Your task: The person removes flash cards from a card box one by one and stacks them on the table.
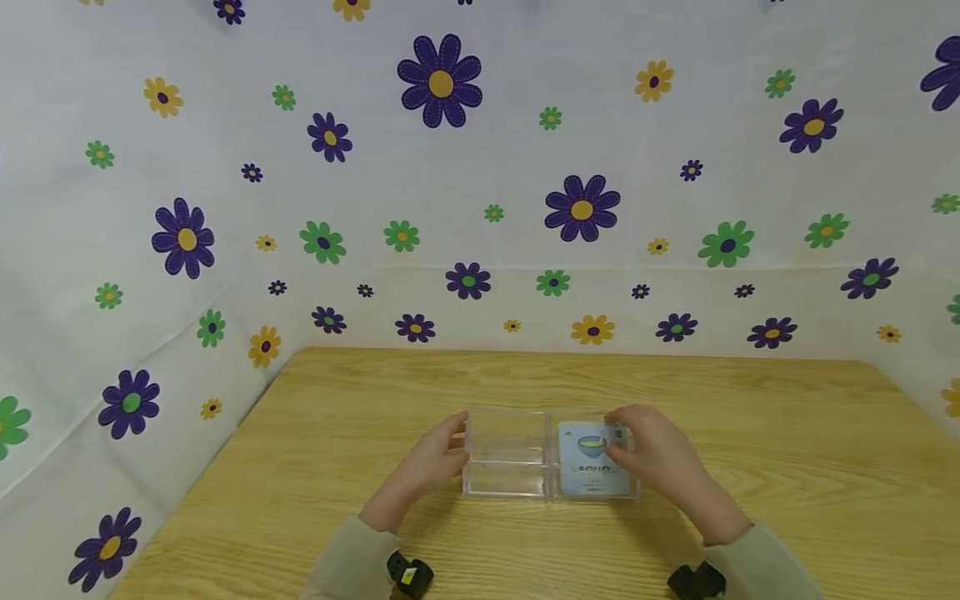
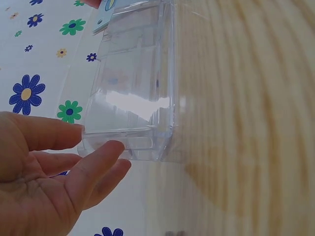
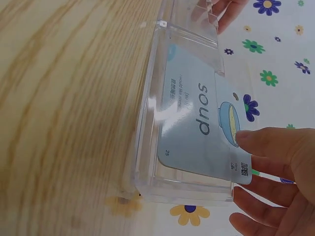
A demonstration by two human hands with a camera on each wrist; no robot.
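A clear plastic box (image 1: 507, 493) with two side-by-side compartments stands on the wooden table. My left hand (image 1: 431, 461) is at its left end, fingertips against the end wall and the fingers fairly straight. The left compartment (image 2: 120, 88) is see-through, with no card in it. At the right compartment, my right hand (image 1: 663, 454) pinches a pale blue soup card (image 3: 192, 118), thumb on its printed face and the other fingers behind. The card leans in the compartment, its top edge at the box's far rim. It shows a bowl picture and the word "soup".
A white cloth (image 1: 510, 150) with purple, green and yellow flowers hangs behind the table and along its sides. The wooden tabletop (image 1: 337, 467) spreads around the box. Small black cameras (image 1: 410, 575) are strapped at both wrists.
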